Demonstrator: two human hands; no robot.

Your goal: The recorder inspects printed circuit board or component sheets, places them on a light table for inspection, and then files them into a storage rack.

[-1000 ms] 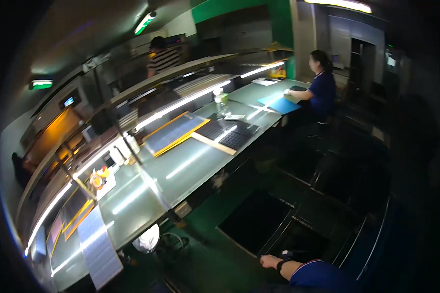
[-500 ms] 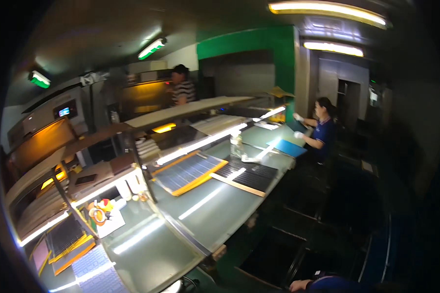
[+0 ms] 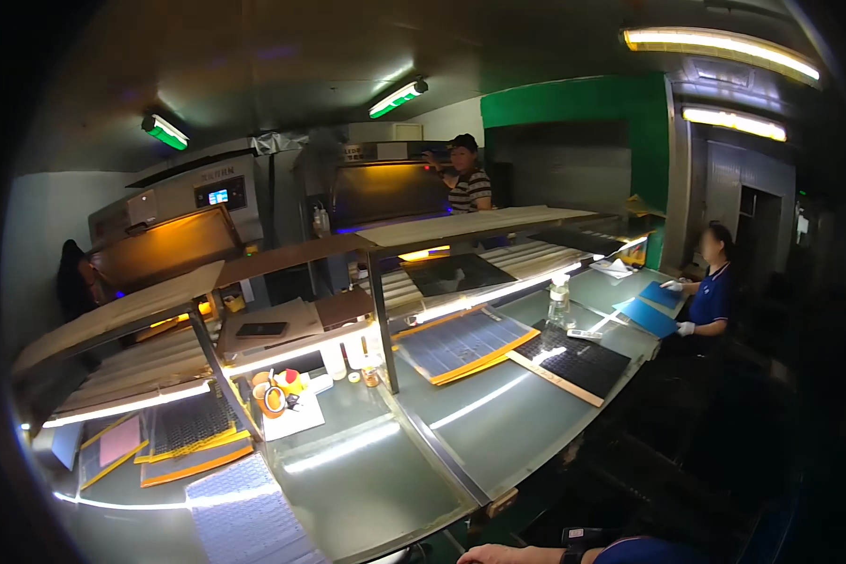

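Only my right hand [image 3: 484,556] shows, at the lower edge, with the forearm running right to a dark wristband and a blue sleeve [image 3: 644,551]. The lower edge cuts off the fingers, so I cannot see whether they hold anything. It is nearest the front edge of a long glass-topped table [image 3: 367,489]. My left hand is out of sight. On the table lie a patterned light-blue sheet [image 3: 244,512], an orange-edged panel [image 3: 465,343] and a black panel [image 3: 583,362] with a wooden strip [image 3: 555,379] along it.
A clear bottle [image 3: 558,305] stands behind the black panel. Small items, including an orange round one [image 3: 273,402], sit on white paper under the shelf [image 3: 291,263]. At the table's right end a gloved co-worker [image 3: 710,296] handles blue sheets [image 3: 649,318]. Another person [image 3: 470,179] stands behind the shelf.
My view has swung left, so the table sits farther right in the picture. My right hand appears farther left along the lower edge. The co-worker's gloved hands are now lower, at the blue sheets.
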